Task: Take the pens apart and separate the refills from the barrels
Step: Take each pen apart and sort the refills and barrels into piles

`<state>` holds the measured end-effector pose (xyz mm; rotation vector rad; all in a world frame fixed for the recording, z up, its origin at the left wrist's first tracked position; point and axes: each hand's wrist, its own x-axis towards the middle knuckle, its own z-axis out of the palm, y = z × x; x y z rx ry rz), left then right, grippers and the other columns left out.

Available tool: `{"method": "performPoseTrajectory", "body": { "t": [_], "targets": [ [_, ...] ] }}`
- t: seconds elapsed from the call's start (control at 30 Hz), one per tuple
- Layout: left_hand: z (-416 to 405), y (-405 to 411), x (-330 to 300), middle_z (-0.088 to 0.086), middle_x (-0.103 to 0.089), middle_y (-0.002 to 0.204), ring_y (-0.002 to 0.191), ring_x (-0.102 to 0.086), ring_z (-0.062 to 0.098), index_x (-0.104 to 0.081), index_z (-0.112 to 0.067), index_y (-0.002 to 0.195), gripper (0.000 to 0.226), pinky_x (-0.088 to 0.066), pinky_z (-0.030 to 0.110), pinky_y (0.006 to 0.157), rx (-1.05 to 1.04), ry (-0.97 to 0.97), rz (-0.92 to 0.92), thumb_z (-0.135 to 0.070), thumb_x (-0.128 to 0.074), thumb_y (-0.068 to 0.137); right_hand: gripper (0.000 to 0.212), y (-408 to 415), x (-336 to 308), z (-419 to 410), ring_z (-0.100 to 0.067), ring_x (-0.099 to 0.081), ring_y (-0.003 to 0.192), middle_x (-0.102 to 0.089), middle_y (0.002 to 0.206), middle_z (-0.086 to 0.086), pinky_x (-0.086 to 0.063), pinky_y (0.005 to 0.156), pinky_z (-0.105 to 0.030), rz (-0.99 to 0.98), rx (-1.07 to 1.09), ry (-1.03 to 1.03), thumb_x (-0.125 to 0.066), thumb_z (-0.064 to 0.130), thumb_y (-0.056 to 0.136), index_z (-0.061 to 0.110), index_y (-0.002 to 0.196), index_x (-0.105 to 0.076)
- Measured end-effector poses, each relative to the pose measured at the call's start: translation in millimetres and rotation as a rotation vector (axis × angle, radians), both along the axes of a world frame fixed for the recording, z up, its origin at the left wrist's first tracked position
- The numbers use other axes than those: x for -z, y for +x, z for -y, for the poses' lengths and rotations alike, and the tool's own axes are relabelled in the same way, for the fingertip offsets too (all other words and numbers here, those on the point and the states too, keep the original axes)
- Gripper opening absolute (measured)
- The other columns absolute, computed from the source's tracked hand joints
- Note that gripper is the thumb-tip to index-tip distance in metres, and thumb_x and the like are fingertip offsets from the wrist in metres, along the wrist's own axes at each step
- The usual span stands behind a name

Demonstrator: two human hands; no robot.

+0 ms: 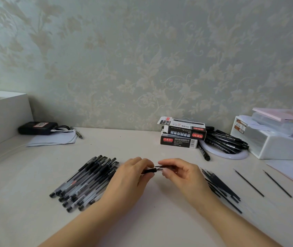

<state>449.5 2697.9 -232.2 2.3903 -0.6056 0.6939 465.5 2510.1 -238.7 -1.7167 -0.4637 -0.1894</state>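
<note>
Both hands meet mid-desk on one pen (152,170) — left hand (133,172) pinches the black grip end, right hand (178,172) w/ fingers curled round the clear barrel end, pen held just above the table (142,220). Pile of whole pens (86,182) lies just left of the left hand; heap of black refills (222,189) sits right of the right wrist (partly hidden by it) — two loose refills (248,182) farther right, well apart. At the back: stacked pen boxes (181,133) & a bunch of black markers (226,141) beside them.

I am seeing bare table (142,143) lying open behind the pile of pens (86,182). To the pile's right, a heap of refills (220,188) is blocking the way; farther right and back, stacked boxes (181,134) are standing.
</note>
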Motion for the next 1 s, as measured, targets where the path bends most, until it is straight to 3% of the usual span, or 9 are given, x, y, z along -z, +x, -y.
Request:
{"method": "performPoseTrajectory", "body": {
  "t": [0.13,0.23,0.4,0.7,0.83,0.9,1.0],
  "targets": [
    [1,-2,0,-0.018,-0.052,0.082,0.078,-0.046,0.000,-0.048,-0.028,0.094,0.009,-0.036,0.016,0.063,0.034,0.021,-0.017,-0.028,-0.057,0.091,0.003,-1,-4,-2,-0.014,-0.065,0.066,-0.072,0.077,-0.006,-0.052,0.065,-0.019,-0.089,-0.006,0.053,-0.066,0.011,0.091,0.014,0.092,-0.066],
    [1,-2,-2,-0.015,-0.051,0.081,0.074,-0.046,0.005,-0.049,-0.028,0.092,0.006,-0.034,0.017,0.061,0.071,0.046,-0.020,-0.025,-0.053,0.093,0.011,0,-3,-2,-0.009,-0.055,0.056,-0.065,0.063,-0.003,-0.044,0.055,-0.015,-0.098,0.013,0.012,-0.065,0.021,0.092,0.016,0.082,-0.066],
    [1,2,-3,-0.012,-0.053,0.080,0.070,-0.044,0.008,-0.056,-0.023,0.093,0.003,-0.040,0.028,0.061,0.065,0.042,-0.035,-0.024,-0.054,0.096,0.013,2,-4,-3,-0.008,-0.054,0.052,-0.066,0.060,-0.004,-0.041,0.051,-0.013,-0.114,0.020,0.006,-0.066,0.020,0.091,0.012,0.081,-0.067],
    [3,1,-7,-0.007,-0.056,0.076,0.068,-0.045,0.010,-0.059,-0.017,0.090,0.004,-0.038,0.028,0.062,0.096,0.006,-0.081,-0.016,-0.057,0.093,0.012,0,-6,-2,-0.008,-0.056,0.052,-0.071,0.065,-0.008,-0.042,0.051,-0.014,-0.123,0.008,-0.033,-0.066,0.018,0.092,0.010,0.082,-0.067],
    [6,-2,-10,-0.006,-0.056,0.078,0.068,-0.046,0.011,-0.058,-0.018,0.091,0.004,-0.039,0.030,0.062,0.068,0.002,-0.068,-0.018,-0.056,0.094,0.012,2,-3,-3,-0.009,-0.057,0.054,-0.070,0.066,-0.005,-0.043,0.053,-0.015,-0.101,0.012,-0.031,-0.065,0.022,0.092,0.018,0.081,-0.067],
    [12,-7,-11,-0.007,-0.054,0.082,0.067,-0.048,0.013,-0.058,-0.020,0.093,0.006,-0.041,0.030,0.062,0.007,-0.003,-0.018,-0.024,-0.054,0.095,0.010,3,-1,-5,-0.010,-0.059,0.057,-0.070,0.069,-0.005,-0.046,0.056,-0.017,-0.052,0.054,-0.005,-0.063,0.030,0.093,0.023,0.087,-0.067],
    [26,-18,-9,-0.007,-0.045,0.090,0.066,-0.053,0.017,-0.059,-0.021,0.097,0.014,-0.046,0.036,0.063,-0.089,0.009,0.023,-0.032,-0.050,0.095,0.026,5,0,-4,-0.009,-0.062,0.063,-0.070,0.076,0.001,-0.051,0.061,-0.019,-0.016,0.192,0.070,-0.056,0.052,0.086,0.029,0.095,-0.062]
  ]
}}
